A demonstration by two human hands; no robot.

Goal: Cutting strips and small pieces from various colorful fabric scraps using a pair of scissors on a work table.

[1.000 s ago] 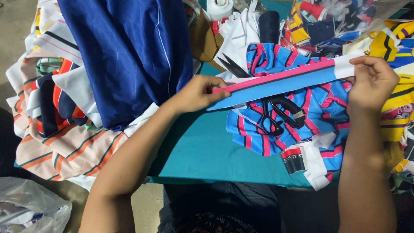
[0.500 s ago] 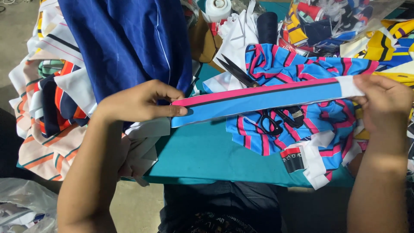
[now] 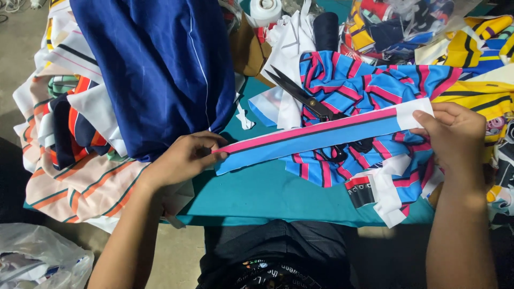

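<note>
Blue-pink strip [image 3: 316,136] stretched taut, left hand [image 3: 184,158] pinching one end, right hand [image 3: 455,134] gripping the other, scissors [image 3: 316,107] lying partly beneath the strip, navy cloth [image 3: 155,69] beside the left hand

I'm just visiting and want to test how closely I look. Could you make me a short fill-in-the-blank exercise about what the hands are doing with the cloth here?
1. The left hand and right hand hold a long fabric strip that is blue with a ____ edge.
2. Behind the strip lie black ____ on the striped fabric.
3. The table top is ____ in colour.

Missing words: pink; scissors; teal
</note>
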